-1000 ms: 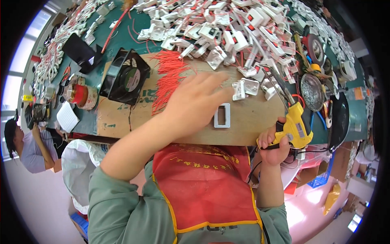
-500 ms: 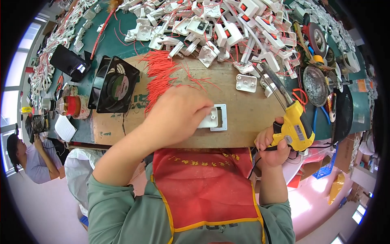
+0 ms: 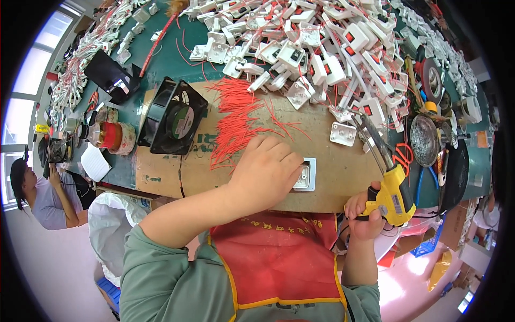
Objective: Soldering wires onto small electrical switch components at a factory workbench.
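Observation:
My left hand [image 3: 266, 170] is closed over the left part of a small open white plastic housing [image 3: 311, 176] on the brown work board. Its fingers are curled and the thumb is hidden beneath, so just the housing's right end shows. In my right hand [image 3: 366, 216] is a yellow and black soldering gun [image 3: 397, 199], gripped by its handle. Its long metal tip points up and away, above the board and well apart from the housing. A bundle of short red wires [image 3: 236, 121] lies just beyond my left hand.
A large heap of white plastic parts with red switches [image 3: 300, 53] covers the far side. To the left stand a black fan [image 3: 173, 117] and a jar [image 3: 109, 135]. A round metal dish [image 3: 424, 140] and red-handled pliers [image 3: 402, 159] lie right. Another person [image 3: 48, 196] sits far left.
The view has shifted, so the bench things appear lower and further right. My left hand has turned flatter and covers more of the housing. My right hand keeps its grip on the soldering gun.

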A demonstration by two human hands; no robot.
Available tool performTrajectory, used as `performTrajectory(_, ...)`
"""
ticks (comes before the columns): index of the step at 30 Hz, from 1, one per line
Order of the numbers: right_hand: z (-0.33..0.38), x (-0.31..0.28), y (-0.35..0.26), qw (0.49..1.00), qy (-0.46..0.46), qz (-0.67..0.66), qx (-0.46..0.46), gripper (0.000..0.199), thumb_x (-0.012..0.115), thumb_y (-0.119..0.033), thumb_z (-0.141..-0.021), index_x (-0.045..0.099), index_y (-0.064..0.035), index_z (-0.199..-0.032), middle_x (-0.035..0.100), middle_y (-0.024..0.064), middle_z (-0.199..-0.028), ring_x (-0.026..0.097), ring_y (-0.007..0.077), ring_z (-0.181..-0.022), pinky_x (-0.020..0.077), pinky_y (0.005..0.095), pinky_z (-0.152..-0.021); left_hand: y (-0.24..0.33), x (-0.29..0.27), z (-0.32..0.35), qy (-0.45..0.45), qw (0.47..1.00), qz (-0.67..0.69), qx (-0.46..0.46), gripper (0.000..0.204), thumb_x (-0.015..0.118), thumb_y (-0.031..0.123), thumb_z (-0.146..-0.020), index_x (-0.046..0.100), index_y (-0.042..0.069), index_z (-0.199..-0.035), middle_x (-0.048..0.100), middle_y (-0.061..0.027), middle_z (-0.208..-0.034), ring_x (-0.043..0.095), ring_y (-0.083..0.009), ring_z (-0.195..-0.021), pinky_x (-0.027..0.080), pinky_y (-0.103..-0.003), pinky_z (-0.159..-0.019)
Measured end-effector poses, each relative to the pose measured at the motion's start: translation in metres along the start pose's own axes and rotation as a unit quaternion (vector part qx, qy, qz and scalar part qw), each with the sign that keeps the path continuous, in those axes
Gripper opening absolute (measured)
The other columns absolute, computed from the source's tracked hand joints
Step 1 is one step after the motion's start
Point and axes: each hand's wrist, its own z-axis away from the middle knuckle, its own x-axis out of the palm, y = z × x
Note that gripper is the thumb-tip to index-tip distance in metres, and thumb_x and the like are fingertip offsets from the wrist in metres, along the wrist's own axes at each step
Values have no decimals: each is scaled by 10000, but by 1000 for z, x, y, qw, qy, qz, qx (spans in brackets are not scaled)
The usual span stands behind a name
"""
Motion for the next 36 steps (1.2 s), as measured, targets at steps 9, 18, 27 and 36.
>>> performTrajectory(9,3,7,-3,1000,-18,22,-3,702,702,-454,-850,419,-23,-1326,475,9,-661,468,128,-496,399,277,-459,-37,-26,-22,69,993,-75,-61,174,689,194,-834,667,54,-934,650,-100,-908,613,-308,-923,467,-420,-842)
performTrajectory(18,-2,9,4,1000,-15,24,4,700,697,-447,-855,411,-10,-1321,473,16,-664,458,130,-486,399,278,-450,-72,-35,-47,104,966,-170,-164,213,692,210,-840,687,27,-948,648,-123,-929,621,-311,-911,495,-424,-796)
performTrajectory(27,-1,7,1,999,-12,-20,26,732,751,-393,-824,408,11,-1330,505,35,-677,490,147,-540,429,301,-493,-57,-43,-33,24,993,-50,-103,135,681,169,-831,687,55,-903,635,-105,-930,614,-311,-921,498,-412,-803)
performTrajectory(36,-3,8,1,999,-26,-16,31,743,762,-399,-817,417,2,-1338,509,34,-678,496,149,-544,427,303,-497,-54,-29,-26,-7,998,-38,-46,106,681,139,-823,666,47,-874,638,-98,-945,617,-304,-920,504,-404,-815)
